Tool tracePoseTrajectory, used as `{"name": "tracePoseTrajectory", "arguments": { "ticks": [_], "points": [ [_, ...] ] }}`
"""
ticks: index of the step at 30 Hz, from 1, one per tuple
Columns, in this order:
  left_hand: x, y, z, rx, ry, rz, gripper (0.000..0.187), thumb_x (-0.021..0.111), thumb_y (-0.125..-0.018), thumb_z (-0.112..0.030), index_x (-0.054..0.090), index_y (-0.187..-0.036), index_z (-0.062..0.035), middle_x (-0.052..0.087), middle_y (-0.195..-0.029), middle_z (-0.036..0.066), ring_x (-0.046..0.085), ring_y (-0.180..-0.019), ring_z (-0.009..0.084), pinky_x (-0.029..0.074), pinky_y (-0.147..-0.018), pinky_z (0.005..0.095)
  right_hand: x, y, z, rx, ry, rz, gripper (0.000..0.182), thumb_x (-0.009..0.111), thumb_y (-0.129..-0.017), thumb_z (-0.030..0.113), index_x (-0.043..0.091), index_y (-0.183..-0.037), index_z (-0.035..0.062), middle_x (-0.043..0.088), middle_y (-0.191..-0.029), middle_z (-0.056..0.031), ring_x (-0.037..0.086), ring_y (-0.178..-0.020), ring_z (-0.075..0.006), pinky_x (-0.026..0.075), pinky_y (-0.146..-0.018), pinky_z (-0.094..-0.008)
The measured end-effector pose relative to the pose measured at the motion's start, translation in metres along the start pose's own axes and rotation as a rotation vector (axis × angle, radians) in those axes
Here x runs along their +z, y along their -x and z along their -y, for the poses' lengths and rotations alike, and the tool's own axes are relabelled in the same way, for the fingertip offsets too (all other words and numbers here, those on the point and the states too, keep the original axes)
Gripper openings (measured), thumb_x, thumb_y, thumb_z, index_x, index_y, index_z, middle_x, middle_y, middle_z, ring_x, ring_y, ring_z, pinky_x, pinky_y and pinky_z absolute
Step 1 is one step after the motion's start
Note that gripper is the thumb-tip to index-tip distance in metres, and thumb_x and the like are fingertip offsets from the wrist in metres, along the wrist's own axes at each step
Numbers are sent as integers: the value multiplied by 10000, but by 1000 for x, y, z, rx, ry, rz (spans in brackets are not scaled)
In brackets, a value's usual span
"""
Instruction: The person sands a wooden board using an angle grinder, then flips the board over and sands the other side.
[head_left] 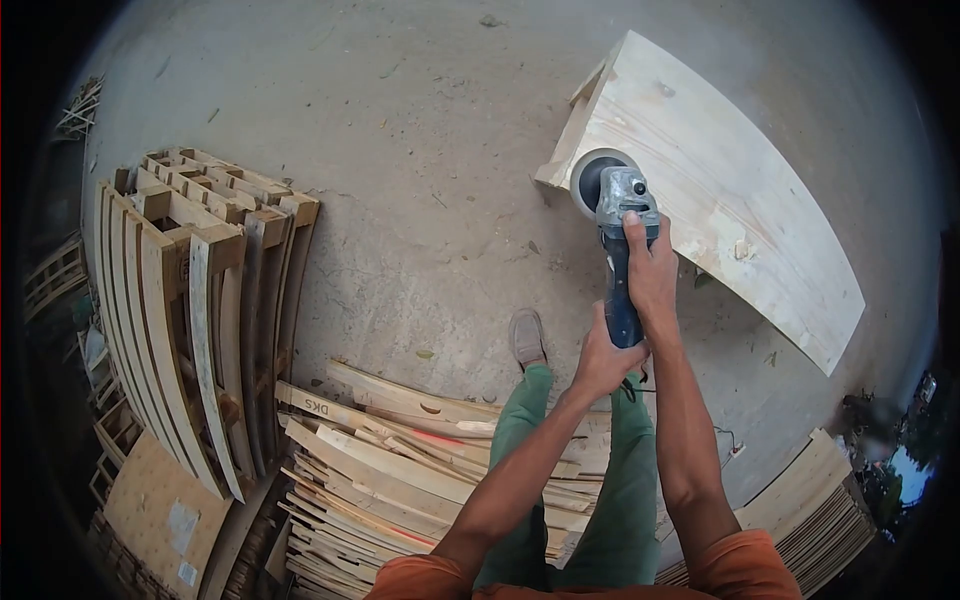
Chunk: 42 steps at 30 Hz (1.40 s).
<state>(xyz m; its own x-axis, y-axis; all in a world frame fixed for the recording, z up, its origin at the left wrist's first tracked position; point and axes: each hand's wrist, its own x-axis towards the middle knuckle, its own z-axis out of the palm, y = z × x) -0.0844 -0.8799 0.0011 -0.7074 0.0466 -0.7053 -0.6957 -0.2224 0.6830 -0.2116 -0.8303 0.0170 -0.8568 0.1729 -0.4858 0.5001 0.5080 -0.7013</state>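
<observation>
Both of my hands are wrapped round an angle grinder (620,262) with a dark blue body and a grey metal head. My left hand (607,362) grips the rear end of its body, near the cord. Farther forward, my right hand (652,265) holds the body just behind the head, thumb on top. The round disc (590,180) at the front overlaps the near left edge of a pale wooden panel (730,190). That panel is broad and flat-topped, with wooden supports showing under its left end, and a rough, knotty patch marks its surface.
Wooden pallets (200,300) stand stacked on the left. Loose boards (400,470) lie in a pile by my legs, and a plywood sheet (165,510) leans at lower left. Thin sheets (810,510) are stacked at lower right. Concrete floor (400,150) stretches between them.
</observation>
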Motion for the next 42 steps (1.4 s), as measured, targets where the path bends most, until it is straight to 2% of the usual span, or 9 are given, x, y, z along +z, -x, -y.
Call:
{"name": "tracePoseTrajectory", "arguments": {
  "ticks": [2,3,9,16,34,36,37,39,42],
  "points": [
    [-5,0,6,67,20,-88,606,817,-785,-218,427,-1205,-22,673,-1011,153,689,-902,235,547,-803,368,9,1,1,-26,27,13,730,560,-955,613,526,-1291,-34,707,-942,-270,714,-920,-359,520,-852,-433],
    [-10,2,6,-2,78,-48,699,840,-780,-218,437,-1312,-12,634,-1163,138,621,-1058,203,489,-923,350,14,3,-2,-53,55,6,733,561,-954,610,522,-1298,-36,707,-954,-276,715,-937,-364,518,-859,-436],
    [-1,-5,4,31,-24,-29,670,851,-768,-252,430,-1228,-5,652,-1063,150,662,-950,226,528,-836,367,-1,-1,0,-10,-4,-10,764,546,-945,637,525,-1301,-39,710,-964,-289,711,-942,-417,517,-875,-457],
    [12,-47,-19,142,20,-103,686,857,-762,-250,432,-1245,-12,643,-1075,136,644,-969,227,517,-856,369,-3,-48,19,-61,21,12,798,554,-921,683,531,-1288,-24,704,-968,-298,704,-953,-416,517,-866,-454],
    [72,-168,-139,14,7,-13,653,826,-769,-227,423,-1228,4,651,-1063,179,647,-944,245,516,-838,378,-66,-208,85,-75,15,-14,864,520,-906,727,545,-1270,-56,713,-900,-284,723,-909,-402,543,-855,-442],
    [84,-175,-138,148,29,-54,581,819,-793,-196,433,-1189,-18,589,-902,53,564,-741,118,482,-635,292,-73,-211,85,-72,21,-24,868,518,-903,733,552,-1260,-58,713,-889,-283,726,-898,-397,552,-834,-435],
    [87,-174,-137,146,23,-51,581,819,-793,-196,433,-1189,-18,589,-902,53,564,-741,118,482,-635,292,-74,-212,84,-77,37,-7,873,518,-901,737,549,-1264,-57,711,-897,-288,723,-909,-403,548,-846,-445],
    [86,-170,-133,68,71,-44,617,814,-780,-204,425,-1219,-9,646,-1058,164,640,-940,231,514,-828,371,-69,-212,78,-116,45,8,875,511,-904,742,543,-1276,-50,704,-923,-308,713,-950,-421,531,-888,-480],
    [79,-157,-120,91,84,-71,621,817,-781,-204,424,-1221,-11,646,-1071,156,637,-946,229,513,-836,369,-61,-194,72,-108,91,34,851,514,-915,726,532,-1283,-42,700,-931,-317,708,-958,-438,525,-900,-490]
  ]
}}
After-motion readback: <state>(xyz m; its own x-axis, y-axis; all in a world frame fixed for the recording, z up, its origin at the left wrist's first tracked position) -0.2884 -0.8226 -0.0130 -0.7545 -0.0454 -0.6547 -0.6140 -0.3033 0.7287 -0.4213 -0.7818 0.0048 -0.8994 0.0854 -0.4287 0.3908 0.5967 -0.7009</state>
